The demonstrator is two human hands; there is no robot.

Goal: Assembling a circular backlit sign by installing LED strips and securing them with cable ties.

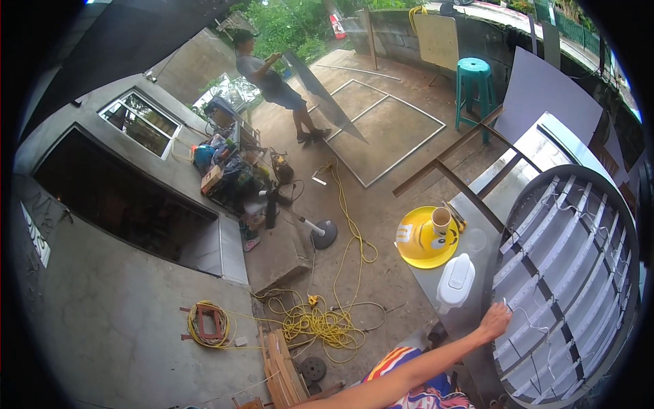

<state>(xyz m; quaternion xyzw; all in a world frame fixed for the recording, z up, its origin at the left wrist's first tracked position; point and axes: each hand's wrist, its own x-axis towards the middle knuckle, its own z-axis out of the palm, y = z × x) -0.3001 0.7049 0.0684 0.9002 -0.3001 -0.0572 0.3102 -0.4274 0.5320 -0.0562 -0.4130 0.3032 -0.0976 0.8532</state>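
Observation:
My left hand [496, 320] is closed at the near edge of a large round light panel [538, 266]. Rows of white strips cross the panel inside a dark rim. A thin white wire [530, 320] runs from my fingers over the strips, and a small white tip shows above them. The panel rests on a grey work table [426, 276]. Beside it stands a white lidded plastic pitcher [455, 283]. Behind the pitcher sits a yellow smiling-face plate [415, 249] with a brown cup [441, 218] on it. My right hand is out of view.
A yellow extension cord [320, 327] lies tangled on the ground near a pedestal base [323, 234]. Farther off, a person [272, 82] holds a dark sheet [320, 95] beside a white rectangular frame [409, 146]. A teal stool [473, 88] and a rusty metal frame [463, 180] stand beyond the table.

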